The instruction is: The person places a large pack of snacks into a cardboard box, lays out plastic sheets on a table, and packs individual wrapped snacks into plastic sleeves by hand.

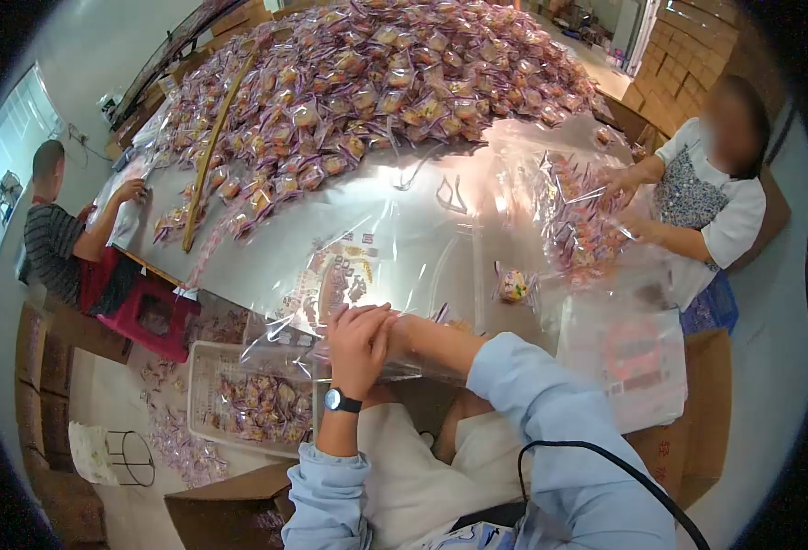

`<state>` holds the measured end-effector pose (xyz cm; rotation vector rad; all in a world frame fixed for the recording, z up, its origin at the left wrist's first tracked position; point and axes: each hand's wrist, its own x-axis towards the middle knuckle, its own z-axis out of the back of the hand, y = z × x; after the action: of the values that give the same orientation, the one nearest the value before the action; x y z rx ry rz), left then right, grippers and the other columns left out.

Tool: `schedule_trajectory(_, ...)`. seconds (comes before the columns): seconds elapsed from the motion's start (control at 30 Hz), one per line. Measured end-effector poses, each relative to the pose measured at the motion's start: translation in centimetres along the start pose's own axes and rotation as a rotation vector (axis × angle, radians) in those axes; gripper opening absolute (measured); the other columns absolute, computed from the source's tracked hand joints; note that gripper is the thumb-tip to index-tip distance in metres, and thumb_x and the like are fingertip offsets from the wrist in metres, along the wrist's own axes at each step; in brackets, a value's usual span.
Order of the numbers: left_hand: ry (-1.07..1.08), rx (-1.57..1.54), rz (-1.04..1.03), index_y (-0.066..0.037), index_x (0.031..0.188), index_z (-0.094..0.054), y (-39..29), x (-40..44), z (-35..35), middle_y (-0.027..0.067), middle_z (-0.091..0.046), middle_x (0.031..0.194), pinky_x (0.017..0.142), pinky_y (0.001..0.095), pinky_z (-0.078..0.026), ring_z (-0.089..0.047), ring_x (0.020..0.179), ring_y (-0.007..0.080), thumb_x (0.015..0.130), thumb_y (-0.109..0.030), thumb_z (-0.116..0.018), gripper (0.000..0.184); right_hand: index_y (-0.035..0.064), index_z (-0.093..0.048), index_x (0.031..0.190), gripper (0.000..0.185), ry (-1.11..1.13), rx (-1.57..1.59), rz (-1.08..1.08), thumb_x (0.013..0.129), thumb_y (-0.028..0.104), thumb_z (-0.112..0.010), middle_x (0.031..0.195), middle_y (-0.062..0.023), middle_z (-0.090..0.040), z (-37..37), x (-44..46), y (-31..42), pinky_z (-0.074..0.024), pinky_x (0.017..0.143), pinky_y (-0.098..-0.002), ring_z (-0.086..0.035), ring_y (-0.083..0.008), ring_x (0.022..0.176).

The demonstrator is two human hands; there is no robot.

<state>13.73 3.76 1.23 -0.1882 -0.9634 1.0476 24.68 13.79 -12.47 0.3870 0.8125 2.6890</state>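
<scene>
Clear printed bag (326, 275) flat on metal table (395, 220), at near edge. L hand (356, 348) crossed over R hand (402, 332) at bag's near end; fingers partly hidden, can't tell if either grips. White crate (204, 390) below table edge, w/ wrapped pkts (271, 403) inside. Co-worker's bag (578, 215) at R, w/ many pkts. Big pkt heap (385, 82) at far side.

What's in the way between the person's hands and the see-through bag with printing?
Nothing that I can see. The left hand and right hand overlap at the near end of the printed bag. I can't tell exactly what their fingers grip.
</scene>
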Motion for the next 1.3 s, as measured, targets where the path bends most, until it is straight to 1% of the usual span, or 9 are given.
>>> schedule_trajectory(0.27,-0.036,-0.12,-0.109,-0.008,0.102,-0.074,-1.3,0.1,-0.2,0.0048,-0.075,0.11,0.105,0.0496,-0.039,-0.064,0.107,0.028,0.089,-0.016,-0.073,0.015,0.0063,-0.05,0.144,0.059,-0.18,0.082,-0.05,0.089,0.021,-0.068,0.144,-0.0192,-0.051,0.1,1.9,2.7,-0.0398,0.113,-0.0443,-0.052,-0.0346,0.131)
schedule_trajectory(0.37,-0.201,0.084,-0.067,-0.006,0.12,-0.068,-2.5,-1.3,1.5,0.0124,-0.065,0.13,0.109,0.0505,-0.036,-0.055,0.121,0.0331,0.083,-0.023,-0.079,0.042,0.0063,-0.05,0.144,0.059,-0.294,0.154,-0.065,0.09,0.021,-0.068,0.144,-0.0189,-0.051,1.8,3.5,3.9,-0.0407,0.112,-0.0439,-0.053,-0.0341,0.13)
schedule_trajectory(0.5,-0.461,0.048,0.357,-0.002,0.15,-0.035,-1.8,-6.3,0.0,0.0234,-0.039,0.151,0.113,0.0513,-0.031,-0.039,0.135,0.0384,0.078,-0.033,-0.086,0.093,0.0073,-0.045,0.149,0.062,-0.393,0.505,-0.153,0.092,0.018,-0.069,0.142,-0.0157,-0.052,5.7,5.0,7.6,-0.0454,0.107,-0.0401,-0.056,-0.0282,0.126)
schedule_trajectory(0.6,-0.593,-0.225,0.702,-0.001,0.152,-0.028,-2.2,-9.5,-3.6,0.0229,-0.041,0.147,0.113,0.0497,-0.031,-0.039,0.135,0.0337,0.077,-0.031,-0.089,0.101,-0.0002,-0.039,0.148,0.067,-0.421,0.886,-0.38,0.095,0.028,-0.071,0.133,-0.0218,-0.058,6.6,6.2,10.0,-0.0493,0.102,-0.0363,-0.059,-0.0221,0.123)
schedule_trajectory(0.63,-0.603,-0.487,0.792,-0.002,0.154,-0.024,-2.9,-9.7,-4.2,0.021,-0.045,0.141,0.106,0.0434,-0.043,-0.044,0.13,0.0271,0.081,-0.023,-0.087,0.098,0.0047,-0.042,0.149,0.069,-0.557,0.821,-0.247,0.09,0.018,-0.075,0.144,-0.015,-0.049,5.9,6.6,9.9,-0.0464,0.106,-0.0391,-0.055,-0.0246,0.127)
schedule_trajectory(0.73,-0.534,-1.199,0.94,-0.002,0.154,-0.024,-3.4,-10.1,-4.6,0.0175,-0.048,0.139,0.091,0.033,-0.054,-0.054,0.119,0.0222,0.087,-0.014,-0.081,0.089,0.0008,-0.04,0.148,0.073,-0.516,0.936,-0.475,0.091,0.027,-0.077,0.138,-0.0199,-0.053,5.0,7.1,9.6,-0.0467,0.105,-0.0369,-0.057,-0.0243,0.124)
schedule_trajectory(0.87,-0.428,-1.16,0.991,0.0,0.143,-0.039,-4.6,-7.7,-2.5,0.0129,-0.06,0.127,0.076,0.034,-0.062,-0.065,0.099,0.0166,0.1,-0.015,-0.065,0.053,0.0072,-0.038,0.151,0.081,-0.327,0.491,-0.22,0.082,0.014,-0.079,0.142,-0.018,-0.049,2.6,7.1,6.1,-0.046,0.107,-0.0401,-0.054,-0.0298,0.13)
schedule_trajectory(1.13,-0.483,-1.214,1.051,0.002,0.126,-0.054,-2.8,-9.7,-4.7,0.0097,-0.071,0.098,0.059,0.0257,-0.057,-0.068,0.068,0.0135,0.104,-0.019,-0.058,0.03,0.0076,-0.046,0.144,0.061,-0.481,0.028,-0.164,0.087,0.013,-0.066,0.129,-0.0258,-0.054,3.4,9.1,7.6,-0.0548,0.088,-0.0459,-0.063,-0.0476,0.099)
schedule_trajectory(1.3,-0.532,-1.22,1.02,-0.001,0.122,-0.057,-3.7,-10.1,-4.3,0.01,-0.071,0.094,0.059,0.0289,-0.057,-0.068,0.068,0.0161,0.104,-0.02,-0.059,0.026,0.004,-0.047,0.142,0.06,-0.601,-0.038,-0.122,0.086,0.015,-0.065,0.128,-0.0289,-0.054,2.3,10.2,5.0,-0.0518,0.086,-0.0497,-0.057,-0.0415,0.103)
